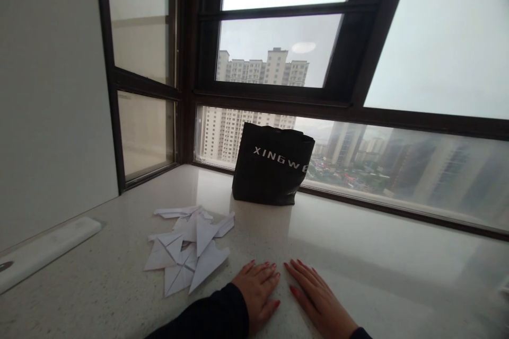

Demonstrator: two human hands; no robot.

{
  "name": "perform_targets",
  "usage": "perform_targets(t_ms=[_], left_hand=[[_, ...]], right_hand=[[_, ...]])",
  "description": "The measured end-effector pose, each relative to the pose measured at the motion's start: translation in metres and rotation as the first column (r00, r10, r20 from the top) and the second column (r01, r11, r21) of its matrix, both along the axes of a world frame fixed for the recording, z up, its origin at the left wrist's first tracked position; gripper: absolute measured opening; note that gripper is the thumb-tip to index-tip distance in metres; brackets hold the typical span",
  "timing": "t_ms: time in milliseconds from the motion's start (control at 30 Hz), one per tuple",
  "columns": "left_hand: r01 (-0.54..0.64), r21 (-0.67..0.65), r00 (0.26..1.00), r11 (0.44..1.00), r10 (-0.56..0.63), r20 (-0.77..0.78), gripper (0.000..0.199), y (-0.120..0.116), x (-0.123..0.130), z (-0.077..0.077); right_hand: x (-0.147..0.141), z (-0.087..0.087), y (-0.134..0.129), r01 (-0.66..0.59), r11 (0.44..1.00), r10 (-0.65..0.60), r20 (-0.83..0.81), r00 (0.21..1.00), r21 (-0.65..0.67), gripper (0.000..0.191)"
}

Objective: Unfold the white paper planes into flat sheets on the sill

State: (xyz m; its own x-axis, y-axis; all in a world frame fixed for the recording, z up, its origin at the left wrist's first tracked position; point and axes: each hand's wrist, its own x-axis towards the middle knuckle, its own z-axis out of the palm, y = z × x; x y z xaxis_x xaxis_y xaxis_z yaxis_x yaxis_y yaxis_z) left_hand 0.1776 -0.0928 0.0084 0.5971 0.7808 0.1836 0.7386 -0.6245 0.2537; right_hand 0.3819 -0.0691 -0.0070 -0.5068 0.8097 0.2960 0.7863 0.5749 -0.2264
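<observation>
My left hand (258,292) lies flat on the pale speckled sill (119,280), fingers stretched out and nothing in it. Beside it, a small gap to the right, my right hand (316,296) also rests flat with its fingers extended. Just left of my left hand is a loose pile of folded white paper pieces (181,273), some shaped like paper planes, overlapping one another. Beyond both hands a black bag (270,175) with white lettering stands upright near the window.
A long white bar-shaped object (51,249) lies along the left wall (51,90). Dark window frames (338,108) border the sill at the back, with tall buildings (262,71) outside the glass.
</observation>
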Motion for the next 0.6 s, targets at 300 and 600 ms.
perform_targets(t_ms=[300, 600], left_hand=[[0.001, 0.001, 1.000, 1.000, -0.001, 0.002, 0.044, 0.0004, 0.0001, -0.0012], [-0.002, 0.000, 1.000, 1.000, 0.002, 0.005, 0.044, 0.0002, 0.0004, -0.0008]], right_hand=[[0.0014, -0.0006, 0.0009, -0.009, 1.000, 0.009, 0.003, 1.000, 0.006, 0.040], [0.0021, -0.0013, 0.0011, -0.011, 1.000, 0.011, 0.024, 1.000, 0.003, 0.042]])
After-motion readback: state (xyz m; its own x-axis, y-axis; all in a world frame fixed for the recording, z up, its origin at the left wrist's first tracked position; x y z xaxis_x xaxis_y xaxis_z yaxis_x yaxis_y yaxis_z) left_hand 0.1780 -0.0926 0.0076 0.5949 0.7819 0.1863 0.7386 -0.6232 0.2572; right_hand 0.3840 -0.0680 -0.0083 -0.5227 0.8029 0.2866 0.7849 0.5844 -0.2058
